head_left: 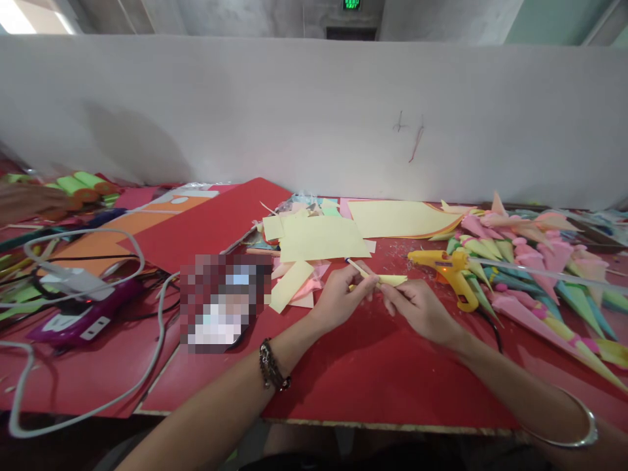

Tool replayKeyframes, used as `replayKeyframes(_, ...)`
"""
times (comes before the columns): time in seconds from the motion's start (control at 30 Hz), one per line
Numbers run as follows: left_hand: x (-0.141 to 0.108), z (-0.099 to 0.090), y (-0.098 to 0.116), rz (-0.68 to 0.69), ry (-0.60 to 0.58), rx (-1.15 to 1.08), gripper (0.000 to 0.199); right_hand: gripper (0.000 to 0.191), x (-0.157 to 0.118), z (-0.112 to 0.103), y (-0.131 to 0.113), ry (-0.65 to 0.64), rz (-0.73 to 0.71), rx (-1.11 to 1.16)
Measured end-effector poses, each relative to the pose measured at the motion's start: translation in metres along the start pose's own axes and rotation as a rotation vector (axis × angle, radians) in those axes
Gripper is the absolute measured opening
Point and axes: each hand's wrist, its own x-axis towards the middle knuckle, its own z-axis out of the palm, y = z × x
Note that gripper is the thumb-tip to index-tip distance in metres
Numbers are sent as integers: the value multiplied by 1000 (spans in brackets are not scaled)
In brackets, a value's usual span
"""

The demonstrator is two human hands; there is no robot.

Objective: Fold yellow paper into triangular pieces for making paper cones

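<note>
Both hands meet over the red tabletop (363,386), near the middle of the view. Between the fingers of my left hand (343,294) is a thin pale stick with a dark blue tip (357,265), probably a pen, angled up to the left. My right hand (417,306) pinches a small yellow paper piece (392,279), which looks rolled or folded and reaches toward the left fingertips. Just beyond the hands lie a yellow paper sheet (321,239) and a yellow strip (291,286). A yellow glue gun (456,271) lies to the right of my right hand.
Pink, green and peach paper cones (534,261) pile up at the right. At the left are a blurred-out phone (226,304), a purple power strip (88,314) and looping white cables (159,327). Another person's hand (29,201) shows at the far left. A white partition (294,118) stands behind.
</note>
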Motion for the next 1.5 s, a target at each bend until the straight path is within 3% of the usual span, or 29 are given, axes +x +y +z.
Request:
replayKeyframes(0.57, -1, 1, -1, 17, 62, 65, 30, 43, -2, 2, -3, 60, -38, -108)
replayKeyframes(0.93, -2, 3, -3, 86, 98, 107, 22, 43, -2, 1, -4, 51, -48, -117)
replayKeyframes(1.5, -2, 3, -1, 104, 93, 118, 23, 38, -5, 2, -3, 60, -74, -183)
